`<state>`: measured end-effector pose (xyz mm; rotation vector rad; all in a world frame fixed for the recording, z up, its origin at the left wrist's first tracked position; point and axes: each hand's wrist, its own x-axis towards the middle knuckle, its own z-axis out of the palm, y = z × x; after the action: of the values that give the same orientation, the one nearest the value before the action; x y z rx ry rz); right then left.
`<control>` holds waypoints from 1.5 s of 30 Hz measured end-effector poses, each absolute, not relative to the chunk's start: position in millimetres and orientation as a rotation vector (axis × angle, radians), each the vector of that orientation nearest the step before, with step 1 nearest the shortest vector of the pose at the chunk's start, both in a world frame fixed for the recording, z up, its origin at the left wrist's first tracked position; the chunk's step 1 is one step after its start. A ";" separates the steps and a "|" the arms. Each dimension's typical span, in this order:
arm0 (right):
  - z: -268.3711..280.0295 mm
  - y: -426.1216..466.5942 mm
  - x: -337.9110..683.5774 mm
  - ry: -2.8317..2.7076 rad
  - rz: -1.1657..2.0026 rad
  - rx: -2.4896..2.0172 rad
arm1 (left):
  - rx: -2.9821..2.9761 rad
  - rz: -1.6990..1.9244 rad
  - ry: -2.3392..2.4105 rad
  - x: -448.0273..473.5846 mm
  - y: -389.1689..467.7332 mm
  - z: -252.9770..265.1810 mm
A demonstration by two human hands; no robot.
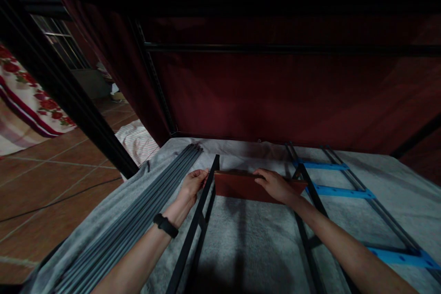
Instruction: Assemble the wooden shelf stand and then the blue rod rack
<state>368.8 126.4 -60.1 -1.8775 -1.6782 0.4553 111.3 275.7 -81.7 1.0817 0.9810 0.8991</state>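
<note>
**Both hands on a red-brown board between two black rails**

Your left hand was curled around the upper end of a black metal rail, fingers closed on it, with a dark wristband on that forearm. Your right hand lay on the top edge of a red-brown board, fingers bent over the edge and pressing on it; whether they gripped it fully could not be told. The board stood on its long edge, spanning from the rail under your left hand to a second black rail under your right forearm. All of this rested on a grey blanket spread over a raised surface.

A bundle of grey rods lay to the left of the first rail, running roughly parallel to it. To the right lay a black ladder-like frame with blue rungs. A dark red curtain hung behind the blanket, and a tiled floor showed at the left.
</note>
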 end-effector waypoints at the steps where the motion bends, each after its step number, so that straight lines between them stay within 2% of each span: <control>1: -59.9 126.3 368.7 -1.682 0.455 -1.877 | 1.082 0.894 0.968 111.6 276.1 -82.5; 29: -62.4 124.5 371.7 -1.653 0.503 -1.863 | 0.923 0.904 0.801 111.4 274.5 -89.2; 45: -56.5 123.2 369.6 -1.674 0.487 -1.913 | 0.943 0.963 0.857 114.2 268.4 -91.6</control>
<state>369.6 123.2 -56.5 -1.9125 -1.6739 0.4865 114.2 268.4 -91.6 0.9435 0.8574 0.9628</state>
